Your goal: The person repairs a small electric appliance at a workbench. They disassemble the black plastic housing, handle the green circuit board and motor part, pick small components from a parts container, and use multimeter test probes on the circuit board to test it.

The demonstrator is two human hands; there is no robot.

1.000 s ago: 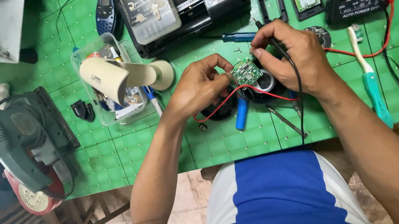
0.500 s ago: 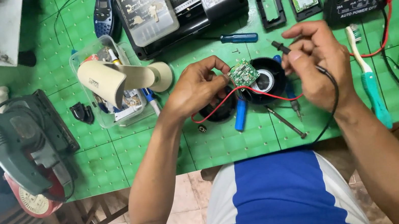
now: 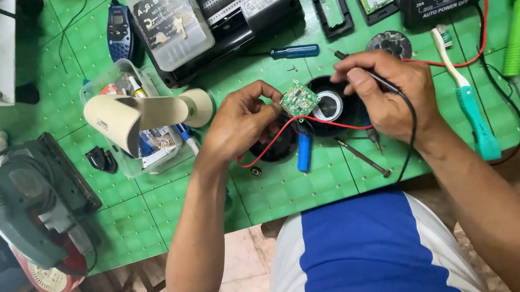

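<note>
Now | left hand (image 3: 240,125) fingers pinch circuit board (image 3: 299,99) | right hand (image 3: 387,92) grips probe (image 3: 367,73)

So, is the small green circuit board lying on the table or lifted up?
Lifted: the left hand holds the green circuit board by its edge above the black speaker.

Two bare forearms, sleeveless to the elbows, no watch, rings or gloves on left hand (image 3: 240,125) or right hand (image 3: 390,92). Near edge: blue shorts (image 3: 361,256) with white side panels.

Tool-strewn green table (image 3: 279,190)
</note>
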